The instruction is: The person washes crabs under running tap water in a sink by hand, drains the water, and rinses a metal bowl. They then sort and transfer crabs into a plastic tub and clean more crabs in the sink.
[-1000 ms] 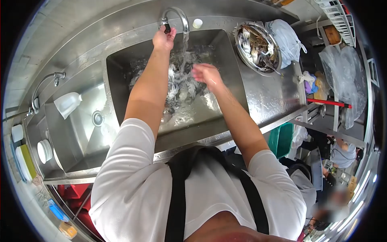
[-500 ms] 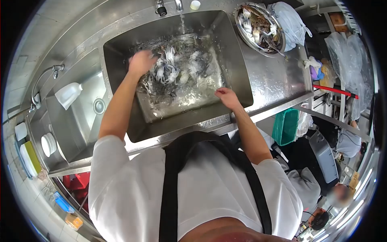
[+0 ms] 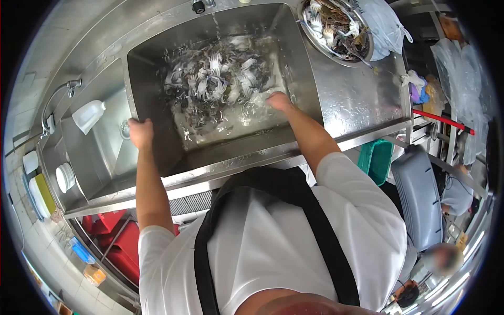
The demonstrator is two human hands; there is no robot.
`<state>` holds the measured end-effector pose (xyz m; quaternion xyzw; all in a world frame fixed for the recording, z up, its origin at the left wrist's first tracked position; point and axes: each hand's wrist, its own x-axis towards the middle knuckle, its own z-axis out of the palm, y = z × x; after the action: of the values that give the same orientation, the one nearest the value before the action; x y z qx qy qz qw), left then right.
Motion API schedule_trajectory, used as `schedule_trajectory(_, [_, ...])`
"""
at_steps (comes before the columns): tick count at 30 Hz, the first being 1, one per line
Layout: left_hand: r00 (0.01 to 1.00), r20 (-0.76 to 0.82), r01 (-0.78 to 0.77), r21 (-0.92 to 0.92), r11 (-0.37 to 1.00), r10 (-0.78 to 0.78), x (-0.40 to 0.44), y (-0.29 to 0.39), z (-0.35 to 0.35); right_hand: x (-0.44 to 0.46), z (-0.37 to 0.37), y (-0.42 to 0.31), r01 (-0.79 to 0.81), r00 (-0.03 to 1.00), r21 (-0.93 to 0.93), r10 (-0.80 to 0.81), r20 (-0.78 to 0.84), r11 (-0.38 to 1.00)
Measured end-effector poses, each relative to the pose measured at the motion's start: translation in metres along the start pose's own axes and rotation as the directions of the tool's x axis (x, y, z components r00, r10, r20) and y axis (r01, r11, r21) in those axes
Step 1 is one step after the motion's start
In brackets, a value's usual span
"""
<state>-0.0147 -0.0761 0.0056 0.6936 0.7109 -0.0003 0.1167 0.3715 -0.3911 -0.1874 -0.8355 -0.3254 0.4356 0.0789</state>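
Many small crabs (image 3: 212, 79) lie heaped in the shallow water of the large steel sink (image 3: 302, 68), claws and pale legs tangled together. My left hand (image 3: 140, 133) is at the sink's left rim, fingers curled over the divider, with no crab in it. Over the right side of the heap, close to the water, is my right hand (image 3: 279, 101). Its fingers are bent together; whatever they may hold is hidden. A thin stream runs from the tap (image 3: 210, 3) into the sink at the back.
A metal bowl (image 3: 370, 50) of crabs stands on the right drainboard beside a white plastic bag (image 3: 386, 26). In the left basin are a white jug (image 3: 88, 116) and stacked white dishes (image 3: 65, 177). A green crate (image 3: 375, 160) and a person carrying a grey tub (image 3: 417, 194) are at right.
My left hand has left the crabs for the sink's left rim. My right hand has moved from the sink's front right to the heap's right side. The grey tub has come closer.
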Motion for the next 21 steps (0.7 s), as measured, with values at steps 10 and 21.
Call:
schedule_trajectory(10, [1.0, -0.01, -0.014, 0.049, 0.999, 0.015, 0.006, 0.004, -0.005, -0.046, 0.003, -0.067, 0.191, 0.981, 0.293, -0.185, -0.048, 0.937])
schedule_trajectory(21, [0.997, 0.007, -0.074, -0.03, 0.997, 0.074, 0.004, -0.004, -0.004, -0.351, -0.11, -0.146, 0.564, 0.274, -0.112, -0.314, -0.909, 0.818])
